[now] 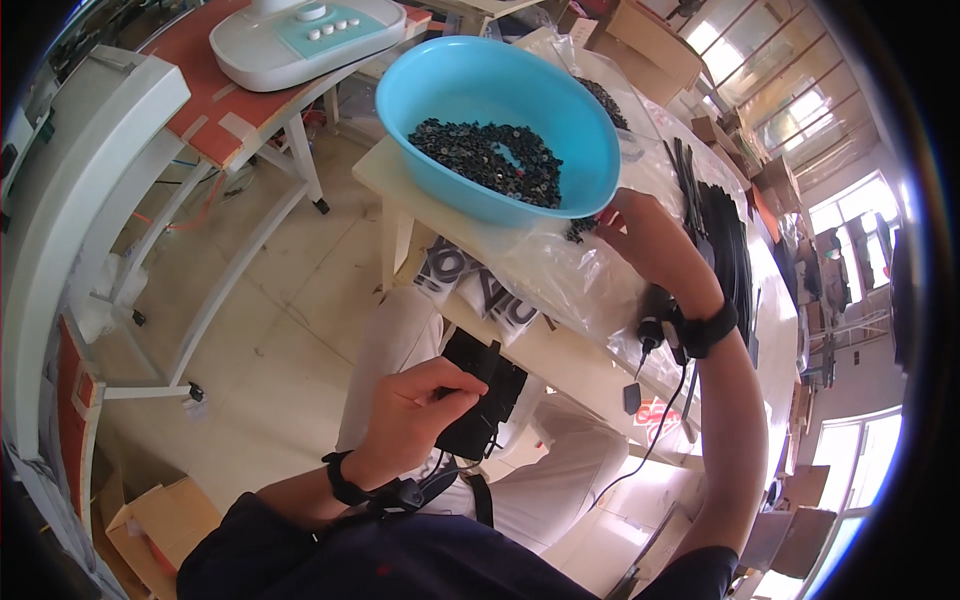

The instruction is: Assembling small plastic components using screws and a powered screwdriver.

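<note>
My left hand (420, 400) is raised above my lap with thumb and fingers pinched together. A short black strip (492, 362) stands up from its fingertips. Beneath it, a flat black pack (468, 430) with cables rests between my legs. My right hand (650, 235) reaches to the near right rim of a light blue basin (420, 80), its fingers curled together beside a little heap of small black pieces (579, 229) on clear plastic. What those fingers pinch, if anything, is hidden. Many small black ring-like pieces (490, 160) lie inside the basin.
Clear plastic sheeting (560, 270) covers the table under the basin. Long black strips (725, 240) lie to the right, near a small black device (655, 320) with a cable. At left stand a white machine (300, 45) on an orange-topped table and, lower down, a cardboard box (165, 530).
</note>
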Demonstrator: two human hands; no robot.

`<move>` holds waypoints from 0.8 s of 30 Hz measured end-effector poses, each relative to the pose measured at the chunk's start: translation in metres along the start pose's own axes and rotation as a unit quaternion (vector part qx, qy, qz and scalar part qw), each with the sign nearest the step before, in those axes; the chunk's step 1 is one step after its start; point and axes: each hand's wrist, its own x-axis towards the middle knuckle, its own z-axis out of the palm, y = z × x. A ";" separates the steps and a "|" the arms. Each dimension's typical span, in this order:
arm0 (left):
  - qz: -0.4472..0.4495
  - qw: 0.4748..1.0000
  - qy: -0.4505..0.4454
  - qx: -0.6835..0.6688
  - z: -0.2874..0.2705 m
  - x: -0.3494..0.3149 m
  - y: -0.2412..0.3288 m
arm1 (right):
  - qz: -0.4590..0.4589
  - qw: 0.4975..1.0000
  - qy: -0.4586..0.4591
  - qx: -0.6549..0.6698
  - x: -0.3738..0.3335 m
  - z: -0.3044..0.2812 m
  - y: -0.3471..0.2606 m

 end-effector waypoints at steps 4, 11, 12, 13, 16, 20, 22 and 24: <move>-0.045 0.999 0.007 0.021 -0.003 0.000 0.004 | -0.004 0.998 0.002 0.066 0.005 0.002 0.000; -0.090 0.996 0.005 -0.009 0.015 0.005 0.014 | 0.036 0.996 0.066 0.057 -0.026 -0.017 -0.028; -0.086 0.996 0.001 -0.005 0.017 0.005 0.015 | 0.042 0.991 0.105 0.066 -0.037 -0.022 -0.042; -0.078 0.997 -0.003 0.003 0.020 0.004 0.016 | 0.045 0.991 0.105 0.070 -0.050 -0.024 -0.058; -0.038 0.999 -0.026 0.006 0.023 -0.001 0.011 | 0.051 0.980 0.081 0.172 -0.100 -0.018 -0.100; -0.030 0.998 -0.047 0.027 0.042 -0.010 0.012 | 0.064 0.964 0.099 0.239 -0.168 0.014 -0.131; -0.051 0.996 -0.058 0.052 0.055 -0.010 0.011 | 0.101 0.945 0.147 0.275 -0.193 0.034 -0.132; -0.049 0.995 -0.064 0.058 0.063 -0.019 0.008 | 0.092 0.920 0.195 0.327 -0.209 0.051 -0.134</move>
